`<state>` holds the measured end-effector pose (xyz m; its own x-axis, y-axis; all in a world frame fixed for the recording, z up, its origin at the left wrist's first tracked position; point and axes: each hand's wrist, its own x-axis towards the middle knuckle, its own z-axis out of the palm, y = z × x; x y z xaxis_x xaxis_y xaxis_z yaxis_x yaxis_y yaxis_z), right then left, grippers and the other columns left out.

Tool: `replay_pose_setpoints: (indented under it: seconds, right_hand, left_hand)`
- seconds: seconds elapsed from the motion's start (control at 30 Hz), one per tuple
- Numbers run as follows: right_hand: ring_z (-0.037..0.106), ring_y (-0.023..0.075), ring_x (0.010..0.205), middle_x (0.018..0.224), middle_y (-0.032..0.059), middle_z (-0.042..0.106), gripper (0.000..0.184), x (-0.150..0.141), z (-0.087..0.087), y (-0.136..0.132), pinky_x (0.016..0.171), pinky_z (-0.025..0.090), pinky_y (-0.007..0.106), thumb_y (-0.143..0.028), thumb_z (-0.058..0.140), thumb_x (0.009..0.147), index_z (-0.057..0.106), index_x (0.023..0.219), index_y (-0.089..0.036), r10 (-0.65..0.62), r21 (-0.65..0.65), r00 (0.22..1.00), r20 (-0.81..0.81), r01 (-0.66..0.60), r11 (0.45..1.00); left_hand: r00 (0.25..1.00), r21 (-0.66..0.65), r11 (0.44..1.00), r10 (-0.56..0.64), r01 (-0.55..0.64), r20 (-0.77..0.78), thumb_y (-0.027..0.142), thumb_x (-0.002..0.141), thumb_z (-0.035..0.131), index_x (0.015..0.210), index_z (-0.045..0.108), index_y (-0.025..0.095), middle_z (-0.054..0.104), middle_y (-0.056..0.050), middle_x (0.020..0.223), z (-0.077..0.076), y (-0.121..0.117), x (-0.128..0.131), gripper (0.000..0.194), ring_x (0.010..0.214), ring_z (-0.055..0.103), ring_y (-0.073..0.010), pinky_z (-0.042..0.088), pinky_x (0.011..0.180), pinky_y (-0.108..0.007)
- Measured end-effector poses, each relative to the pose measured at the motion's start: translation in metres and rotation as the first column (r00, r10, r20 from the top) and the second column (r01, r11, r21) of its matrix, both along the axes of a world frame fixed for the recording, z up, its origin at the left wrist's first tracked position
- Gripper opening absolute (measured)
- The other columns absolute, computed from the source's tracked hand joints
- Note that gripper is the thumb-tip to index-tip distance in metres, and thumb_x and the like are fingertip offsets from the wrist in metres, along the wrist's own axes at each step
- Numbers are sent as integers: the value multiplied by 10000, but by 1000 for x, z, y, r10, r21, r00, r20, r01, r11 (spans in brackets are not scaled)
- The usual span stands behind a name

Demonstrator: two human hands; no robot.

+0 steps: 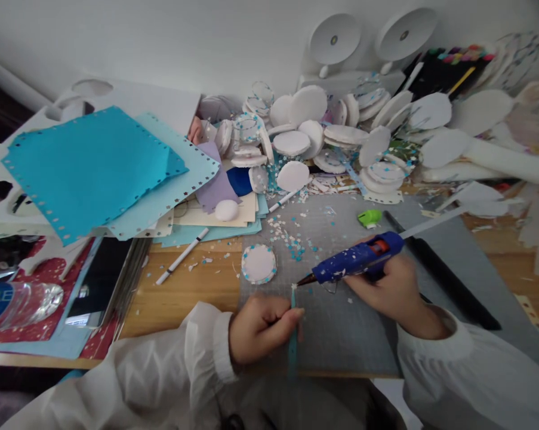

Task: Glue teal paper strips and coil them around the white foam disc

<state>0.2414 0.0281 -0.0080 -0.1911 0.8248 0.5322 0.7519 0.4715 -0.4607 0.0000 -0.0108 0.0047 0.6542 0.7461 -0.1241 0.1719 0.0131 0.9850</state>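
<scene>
My left hand (264, 328) is closed around slim teal tweezers (292, 346), which point away from me. A tiny white flower-shaped paper piece (294, 286) sits at their tip. In my right hand (394, 286) is a blue hot glue gun (354, 260), a glue stick (434, 221) coming out of its back. The gun's dark nozzle is right beside the white piece; whether they touch I cannot tell. Just beyond my left hand lies a white disc (259, 264) edged with blue and white bits. Loose blue and white paper bits (296, 248) are scattered past the nozzle.
A grey cutting mat (341, 334) covers the worktop. Many white discs (291, 143) are heaped at the back. Blue punched paper (85, 167) lies left, above a plastic bottle (22, 304). A green punch (369, 217) and a black bar (452, 280) lie near the glue gun.
</scene>
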Motion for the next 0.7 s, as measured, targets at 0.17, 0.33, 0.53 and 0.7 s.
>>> replay_pose_setpoints:
  seconds: [0.17, 0.33, 0.53, 0.7]
  right_hand:
    - [544, 155, 434, 447, -19, 524, 217, -1, -2, -1, 406, 399, 256, -271, 625, 678, 475, 527, -222, -7, -11, 1000, -14, 7, 1000]
    - [528, 158, 413, 443, -16, 526, 206, 0, -4, -1, 396, 389, 267, -261, 623, 679, 479, 536, -225, -3, -19, 1000, -27, 2, 1000]
    - [528, 152, 427, 445, -10, 532, 234, -2, -3, -1, 407, 389, 264, -264, 616, 691, 467, 515, -224, -1, -49, 999, -39, -1, 999]
    - [506, 142, 395, 409, -24, 502, 223, -2, -3, -2, 390, 377, 252, -275, 602, 689, 475, 513, -222, -14, -67, 999, -38, 11, 998]
  left_hand:
    - [1000, -3, 1000, 9, -9, 5, 529, 946, 309, 641, 629, 98, 394, 36, 377, -1, 0, 0, 617, 363, 372, -51, 296, 397, -159]
    - [1000, -27, 1000, -5, 5, 18, 541, 943, 302, 652, 629, 95, 390, 40, 374, -1, 0, 0, 624, 338, 364, -46, 292, 372, -149]
    - [1000, -47, 999, -7, 8, 29, 525, 947, 309, 651, 618, 85, 381, 46, 376, -1, 0, 0, 614, 327, 351, -36, 278, 362, -140]
    - [1000, -11, 1000, 0, 1, 17, 522, 946, 314, 633, 610, 96, 388, 43, 374, -1, 1, 0, 605, 343, 359, -40, 276, 371, -141]
